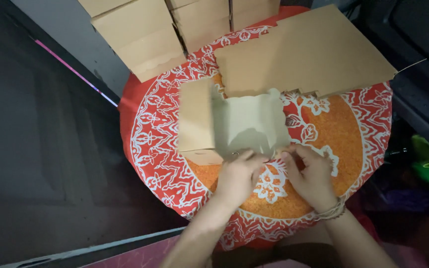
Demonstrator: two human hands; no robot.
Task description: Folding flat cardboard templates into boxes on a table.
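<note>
The half-folded brown cardboard box blank [234,124] sat mid-desk on the round red-and-orange patterned cloth [343,129]. Both hands were pinching its near edge, left hand [238,174] and right hand [310,171] close together. Flat cardboard sheets [309,49] lay just behind, with finished boxes [142,32] stacked further back.

The round table [353,134] wears red and orange with a white pattern of leaves and flowers. The half-folded box [234,124] is plain tan cardboard, as are the flat sheets [314,54] and the stacked boxes [140,34]. The floor [35,139] is dark.
</note>
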